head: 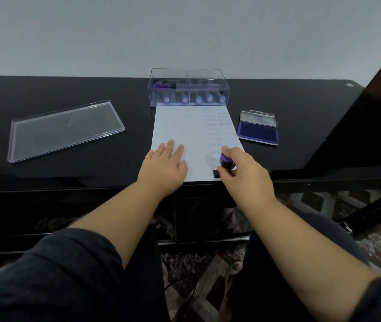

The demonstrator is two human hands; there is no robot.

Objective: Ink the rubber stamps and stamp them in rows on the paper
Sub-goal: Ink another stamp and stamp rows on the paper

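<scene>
The right hand pinches a purple stamp on the paper's near right corner, below blue rows reading "SAMPLE". The left hand lies flat, fingers straight, on the paper.

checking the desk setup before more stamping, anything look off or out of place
Nothing is spilled or damaged. One oddity: all the stamped rows crowd the paper's right side, leaving its left half blank. The right hand grips a purple stamp at the near edge; the left hand presses the sheet flat.
</scene>
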